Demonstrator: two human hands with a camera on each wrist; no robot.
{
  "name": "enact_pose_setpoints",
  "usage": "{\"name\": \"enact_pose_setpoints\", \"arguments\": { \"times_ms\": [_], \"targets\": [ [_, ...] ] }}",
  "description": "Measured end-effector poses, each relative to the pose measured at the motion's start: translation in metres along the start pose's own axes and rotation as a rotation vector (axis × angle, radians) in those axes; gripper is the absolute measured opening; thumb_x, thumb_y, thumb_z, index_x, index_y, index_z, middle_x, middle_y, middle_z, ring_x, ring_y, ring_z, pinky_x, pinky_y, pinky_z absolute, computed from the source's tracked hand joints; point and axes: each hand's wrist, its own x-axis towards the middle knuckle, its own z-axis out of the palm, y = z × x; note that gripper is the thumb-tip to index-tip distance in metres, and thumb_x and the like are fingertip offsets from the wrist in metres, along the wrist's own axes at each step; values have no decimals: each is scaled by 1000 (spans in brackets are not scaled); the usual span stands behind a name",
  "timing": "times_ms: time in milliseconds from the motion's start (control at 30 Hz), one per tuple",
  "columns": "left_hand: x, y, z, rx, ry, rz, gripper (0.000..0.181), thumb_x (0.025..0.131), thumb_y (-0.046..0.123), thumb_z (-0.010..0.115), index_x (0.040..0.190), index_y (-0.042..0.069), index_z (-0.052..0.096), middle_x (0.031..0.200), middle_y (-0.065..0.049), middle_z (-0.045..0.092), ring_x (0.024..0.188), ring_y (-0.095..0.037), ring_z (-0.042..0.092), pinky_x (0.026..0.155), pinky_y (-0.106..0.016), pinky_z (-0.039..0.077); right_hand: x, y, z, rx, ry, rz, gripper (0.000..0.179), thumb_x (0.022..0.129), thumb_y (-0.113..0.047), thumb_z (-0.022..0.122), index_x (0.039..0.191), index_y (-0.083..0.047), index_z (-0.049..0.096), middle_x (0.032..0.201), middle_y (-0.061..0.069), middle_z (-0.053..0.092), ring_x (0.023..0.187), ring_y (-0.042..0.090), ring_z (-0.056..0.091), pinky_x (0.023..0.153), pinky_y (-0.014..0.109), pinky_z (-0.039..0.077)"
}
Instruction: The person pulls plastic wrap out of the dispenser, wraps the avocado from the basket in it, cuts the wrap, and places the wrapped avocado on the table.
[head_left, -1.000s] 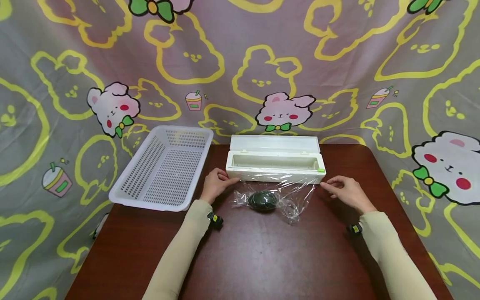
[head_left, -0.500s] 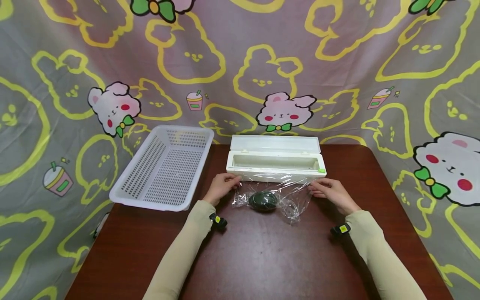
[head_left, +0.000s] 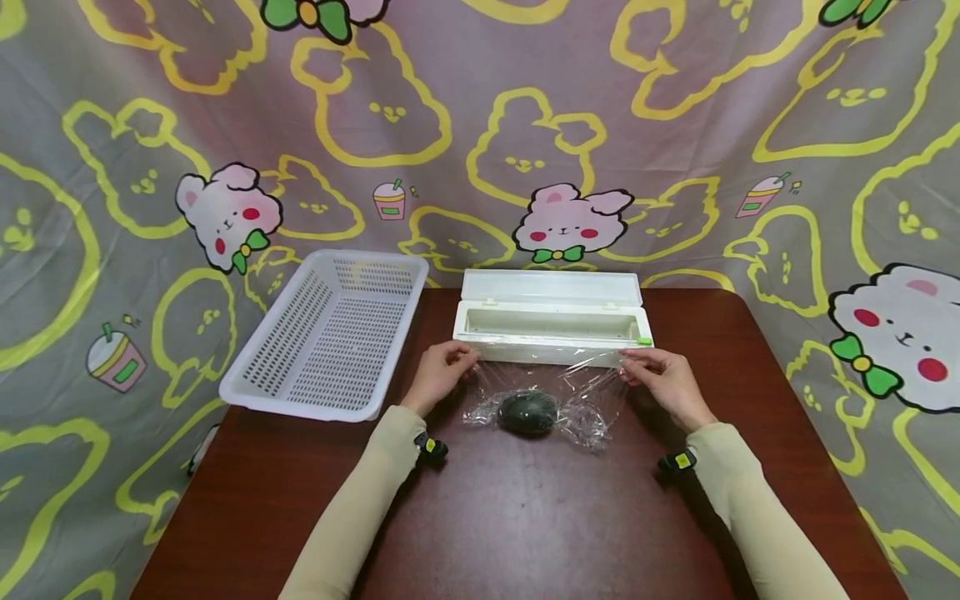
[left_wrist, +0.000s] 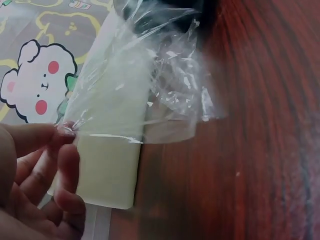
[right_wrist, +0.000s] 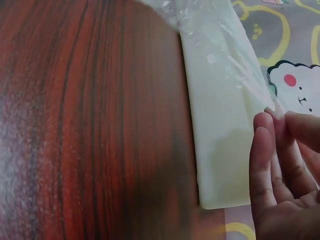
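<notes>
1. Clock directions run from the oval, as the person sees it. At six, nearest, is bare counter [head_left: 525, 525], with a sleeved arm on either side.
2. The oval [head_left: 528, 414], dark green and egg-shaped, rests on the counter wrapped in film. It lies in front of the box, between the two arms; what it is, I cannot tell.
3. The film [head_left: 576, 390] bunches at the oval's nine and three, and a clear sheet spreads toward twelve. Whether that sheet is joined to the box or cut free does not show.
4. The left grip [head_left: 440, 375], near ten, pinches one corner of the sheet between thumb and forefinger.
5. The right grip [head_left: 667, 383], between two and three, pinches the other corner. In the right wrist view, creases gather toward its fingertips.
6. To handle the sheet well, both grips should pull evenly, level and apart, with light pinches on the very edge. Slack would probably let it cling to itself; a hard tug might tear it or drag the oval.
7. At twelve stands the box [head_left: 555, 307], lid [head_left: 551, 285] up, a green tab [head_left: 644, 342] at its right end.
8. Toward ten, well apart, sits the basket [head_left: 300, 407]; beyond everything hangs a cartoon-printed cloth [head_left: 427, 75].
</notes>
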Motion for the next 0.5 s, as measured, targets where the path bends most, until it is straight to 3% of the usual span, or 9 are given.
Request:
{"name": "enact_pose_setpoints", "arguments": {
  "times_ms": [167, 500],
  "targets": [
    [-1, -3, -3, -59, -23, 29, 18, 99, 16, 71, 113, 7, 77, 92, -11, 79, 70, -17, 68, 62, -25, 54, -4, -2, -2, 2, -12, 3, 37, 100, -10, 69, 127, 14, 65, 98, 0, 80, 82, 6, 76, 76, 30, 63],
    [-8, 0, -9, -154, -46, 42, 15, 96, 11, 74, 110, 6, 76, 100, -14, 75, 63, -15, 59, 57, -30, 52, -15, -5, -9, 20, -40, -5, 31, 100, -13, 69, 121, 10, 70, 104, -8, 78, 94, 11, 76, 83, 32, 63]
  ]
}}
